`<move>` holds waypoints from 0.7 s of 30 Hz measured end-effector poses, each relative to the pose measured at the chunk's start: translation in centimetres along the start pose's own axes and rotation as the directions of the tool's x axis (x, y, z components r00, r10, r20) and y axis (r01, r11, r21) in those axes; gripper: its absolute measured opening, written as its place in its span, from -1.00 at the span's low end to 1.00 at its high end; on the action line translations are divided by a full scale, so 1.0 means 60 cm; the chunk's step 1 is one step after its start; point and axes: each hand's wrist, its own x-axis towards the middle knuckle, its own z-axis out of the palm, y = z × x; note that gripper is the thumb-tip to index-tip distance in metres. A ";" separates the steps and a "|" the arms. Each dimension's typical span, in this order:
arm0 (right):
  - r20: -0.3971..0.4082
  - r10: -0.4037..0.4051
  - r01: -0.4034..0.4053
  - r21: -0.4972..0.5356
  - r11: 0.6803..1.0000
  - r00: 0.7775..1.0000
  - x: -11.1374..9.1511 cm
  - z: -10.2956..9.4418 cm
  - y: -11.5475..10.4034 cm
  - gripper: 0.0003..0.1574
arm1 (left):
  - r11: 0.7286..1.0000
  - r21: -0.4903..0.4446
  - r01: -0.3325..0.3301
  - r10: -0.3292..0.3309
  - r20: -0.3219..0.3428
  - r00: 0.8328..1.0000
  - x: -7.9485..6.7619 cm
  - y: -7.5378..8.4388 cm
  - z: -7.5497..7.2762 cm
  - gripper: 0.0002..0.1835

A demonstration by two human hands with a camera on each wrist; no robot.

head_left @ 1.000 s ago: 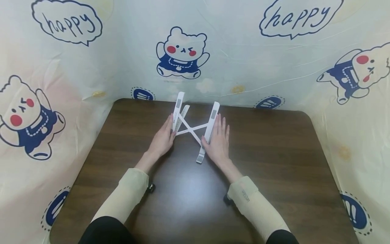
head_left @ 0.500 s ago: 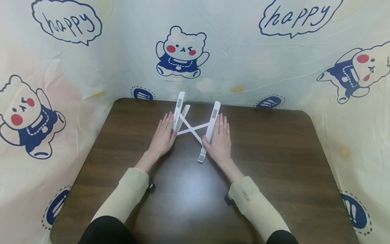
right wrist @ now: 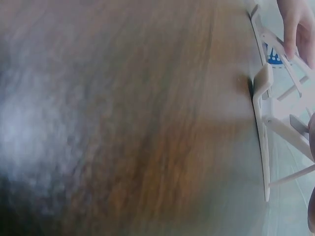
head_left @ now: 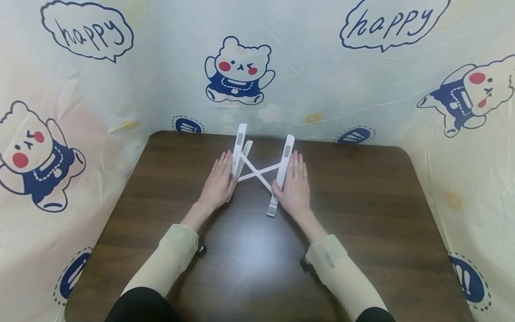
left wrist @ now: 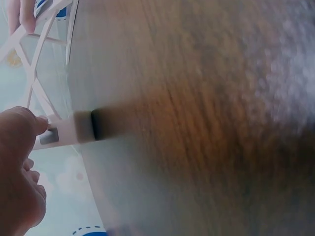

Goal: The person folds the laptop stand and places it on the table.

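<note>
A white folding laptop stand (head_left: 257, 173) stands unfolded near the table's back edge, its thin crossbars forming an X between two long side arms. My left hand (head_left: 219, 181) holds the left arm, fingers extended along its outer side. In the left wrist view the left thumb (left wrist: 29, 118) lies over that arm beside a dark grey pad (left wrist: 49, 136). My right hand (head_left: 295, 185) holds the right arm the same way, its thumb over the inner edge. In the right wrist view, the base rail (right wrist: 263, 147) rests on the table; most of the right hand is out of frame.
A brown wooden table (head_left: 362, 214) with rounded back corners spreads under both forearms. A pale printed curtain (head_left: 314, 67) with bear drawings encloses the table at the back and both sides.
The laptop stand and both hands have shifted slightly to the right. The front end of its right arm has swung a little further right. Both hands keep their hold.
</note>
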 end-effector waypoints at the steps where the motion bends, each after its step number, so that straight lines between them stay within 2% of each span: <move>1: 0.005 0.002 -0.002 0.000 1.000 1.000 -0.001 -0.001 0.002 0.35 | 1.000 0.002 -0.006 0.006 -0.004 1.000 0.000 0.001 0.001 -0.12; 11: 0.009 0.001 -0.001 -0.001 1.000 1.000 -0.003 -0.009 0.025 0.33 | 0.997 0.045 -0.056 0.056 -0.019 0.998 0.001 0.010 0.007 -0.10; 21: -0.049 0.021 -0.021 -0.009 1.000 0.999 -0.008 -0.012 0.038 0.23 | 0.996 0.048 -0.080 0.081 -0.005 0.997 0.004 0.025 0.018 -0.09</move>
